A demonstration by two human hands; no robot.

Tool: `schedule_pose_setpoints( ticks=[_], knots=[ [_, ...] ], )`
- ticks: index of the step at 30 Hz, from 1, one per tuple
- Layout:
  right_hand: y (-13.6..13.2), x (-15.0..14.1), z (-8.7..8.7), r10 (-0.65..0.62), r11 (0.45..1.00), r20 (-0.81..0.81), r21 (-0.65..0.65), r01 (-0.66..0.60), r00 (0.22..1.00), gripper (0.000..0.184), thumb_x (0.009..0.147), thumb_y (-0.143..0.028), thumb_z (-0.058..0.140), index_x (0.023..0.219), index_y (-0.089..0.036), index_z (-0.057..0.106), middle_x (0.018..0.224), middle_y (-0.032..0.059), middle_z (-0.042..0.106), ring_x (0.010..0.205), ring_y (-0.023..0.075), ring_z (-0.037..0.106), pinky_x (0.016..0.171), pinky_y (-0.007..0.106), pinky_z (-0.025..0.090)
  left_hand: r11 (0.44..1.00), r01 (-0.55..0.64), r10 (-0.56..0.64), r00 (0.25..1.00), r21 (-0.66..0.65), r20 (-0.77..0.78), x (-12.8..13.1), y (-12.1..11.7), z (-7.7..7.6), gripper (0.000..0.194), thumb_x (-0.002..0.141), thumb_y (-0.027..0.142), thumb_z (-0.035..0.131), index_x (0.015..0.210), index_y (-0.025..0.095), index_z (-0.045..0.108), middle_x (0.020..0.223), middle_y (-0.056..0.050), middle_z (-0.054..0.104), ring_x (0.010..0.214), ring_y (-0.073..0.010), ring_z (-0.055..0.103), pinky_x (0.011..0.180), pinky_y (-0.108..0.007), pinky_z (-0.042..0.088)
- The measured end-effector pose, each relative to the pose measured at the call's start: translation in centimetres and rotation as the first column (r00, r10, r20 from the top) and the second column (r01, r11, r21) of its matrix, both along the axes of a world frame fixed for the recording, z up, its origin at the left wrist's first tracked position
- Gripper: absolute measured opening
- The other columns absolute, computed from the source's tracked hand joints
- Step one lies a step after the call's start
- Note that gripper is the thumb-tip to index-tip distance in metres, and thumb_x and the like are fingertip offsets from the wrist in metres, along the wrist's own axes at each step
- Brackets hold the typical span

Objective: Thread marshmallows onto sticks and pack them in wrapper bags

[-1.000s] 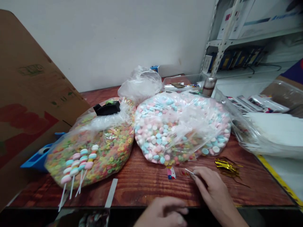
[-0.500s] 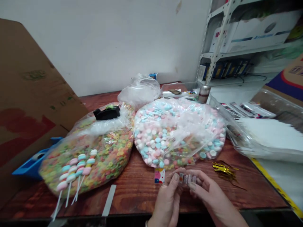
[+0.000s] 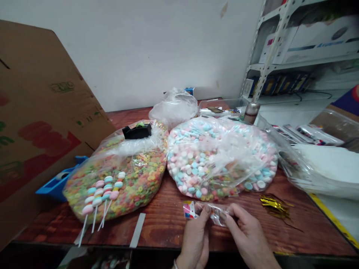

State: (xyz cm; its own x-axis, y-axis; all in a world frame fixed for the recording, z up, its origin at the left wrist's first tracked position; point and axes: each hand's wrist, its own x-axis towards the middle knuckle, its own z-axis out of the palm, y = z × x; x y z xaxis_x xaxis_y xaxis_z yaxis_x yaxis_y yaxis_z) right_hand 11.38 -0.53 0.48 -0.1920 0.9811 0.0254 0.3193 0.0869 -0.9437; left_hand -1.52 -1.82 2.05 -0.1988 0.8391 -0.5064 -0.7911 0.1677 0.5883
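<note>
Both my hands meet at the table's front edge, pinching a small clear cellophane bag (image 3: pixel 209 212) with a colourful printed end. My left hand (image 3: pixel 195 236) grips its left part with thumb and fingers closed. My right hand (image 3: pixel 246 231) pinches the right part. Just behind them lies a big clear sack of pastel pink, blue and white candies (image 3: pixel 221 157). To its left sits a sack of multicoloured ring candies (image 3: pixel 123 175), with several pastel candy skewers (image 3: pixel 101 194) lying on it.
A pile of gold twist ties (image 3: pixel 275 206) lies right of my hands. A black tape dispenser (image 3: pixel 137 130) tops the ring-candy sack. A cardboard box (image 3: pixel 36 123) and a blue tray (image 3: pixel 58 181) stand left; plastic bags (image 3: pixel 322 164) and metal shelving (image 3: pixel 283 45) right. A strip of tape (image 3: pixel 138 229) hangs at the front edge.
My left hand came up from the table's edge and joined the right. Together they picked up the small cellophane bag and now hold it stretched between them.
</note>
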Motion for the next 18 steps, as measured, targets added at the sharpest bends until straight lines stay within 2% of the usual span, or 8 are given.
schedule_pose_setpoints(
  ticks=[2, 5, 8, 11, 14, 16, 18],
  knots=[
    [-0.1, -0.2, 0.1, -0.012, 1.000, 0.041, 0.025, 0.011, 0.999, 0.035, 0.093, -0.046, 0.047, 0.067, -0.022, 0.049, 0.067, -0.0011, 0.051, 0.066, 0.0166, 0.048, 0.060, 0.024, 0.037, 1.000, 0.000, 0.000, 1.000, 0.019, -0.009, 0.1, -0.1, -0.2, 0.023, 0.060, 0.023, 0.086, 0.074, 0.013, 0.070, 0.074, -0.003, 0.067, 0.072, -0.0144, 0.059, 0.075, -0.027, 0.049],
    [-0.1, -0.3, 0.2, 0.019, 1.000, -0.010, -0.017, -0.019, 1.000, 0.038, 0.094, -0.049, 0.044, 0.071, -0.021, 0.055, 0.071, 0.0011, 0.057, 0.069, 0.0179, 0.053, 0.063, 0.025, 0.041, 0.999, -0.036, 0.036, 0.999, 0.013, 0.035, 0.0, -0.2, -0.5, 0.023, 0.062, 0.025, 0.086, 0.069, 0.014, 0.067, 0.067, 0.000, 0.064, 0.065, -0.0112, 0.057, 0.073, -0.025, 0.049],
    [0.0, 0.0, 0.6, 0.048, 0.993, -0.100, -0.103, -0.059, 0.994, 0.045, 0.096, -0.053, 0.035, 0.076, -0.021, 0.059, 0.070, 0.0011, 0.059, 0.070, 0.0184, 0.057, 0.064, 0.024, 0.044, 0.998, -0.067, 0.064, 0.992, 0.021, 0.105, -0.3, -0.1, -0.7, 0.021, 0.067, 0.027, 0.083, 0.076, 0.014, 0.068, 0.075, -0.002, 0.068, 0.069, -0.0125, 0.061, 0.076, -0.026, 0.051],
    [-0.1, 0.7, 1.1, -0.010, 0.991, -0.117, -0.134, -0.006, 0.993, 0.046, 0.098, -0.053, 0.029, 0.096, -0.022, 0.063, 0.073, 0.0009, 0.063, 0.071, 0.0190, 0.060, 0.068, 0.025, 0.046, 0.995, -0.050, 0.037, 0.989, 0.091, 0.140, -0.6, 0.2, -0.4, 0.019, 0.075, 0.029, 0.076, 0.085, 0.015, 0.069, 0.088, -0.007, 0.072, 0.079, -0.0173, 0.065, 0.080, -0.031, 0.053],
    [-0.7, 0.8, 1.7, -0.088, 0.995, -0.104, -0.044, 0.084, 0.991, 0.036, 0.095, -0.050, 0.041, 0.112, -0.025, 0.061, 0.096, 0.0030, 0.069, 0.092, 0.0211, 0.064, 0.080, 0.025, 0.048, 0.992, -0.051, 0.031, 0.986, 0.114, 0.167, -0.7, 0.3, 0.0, 0.020, 0.079, 0.028, 0.072, 0.095, 0.017, 0.070, 0.098, -0.008, 0.072, 0.091, -0.0211, 0.066, 0.085, -0.034, 0.053],
    [-1.3, 0.5, 2.2, -0.116, 0.989, -0.126, 0.075, 0.126, 0.985, 0.030, 0.093, -0.047, 0.048, 0.108, -0.027, 0.063, 0.109, 0.0029, 0.067, 0.103, 0.0216, 0.061, 0.088, 0.024, 0.046, 0.991, -0.065, 0.043, 0.983, 0.117, 0.178, -0.8, 0.4, 0.1, 0.023, 0.079, 0.027, 0.072, 0.100, 0.018, 0.069, 0.101, -0.009, 0.072, 0.095, -0.0219, 0.066, 0.087, -0.035, 0.052],
    [-1.8, -0.2, 2.6, -0.165, 0.974, -0.170, 0.127, 0.187, 0.972, 0.026, 0.090, -0.046, 0.052, 0.105, -0.028, 0.064, 0.111, 0.0024, 0.066, 0.105, 0.0213, 0.060, 0.091, 0.024, 0.045, 0.990, -0.079, 0.057, 0.983, 0.120, 0.175, -0.8, 0.4, 0.0, 0.024, 0.077, 0.028, 0.073, 0.099, 0.019, 0.069, 0.099, -0.008, 0.072, 0.093, -0.0212, 0.066, 0.087, -0.035, 0.052]
  ],
)
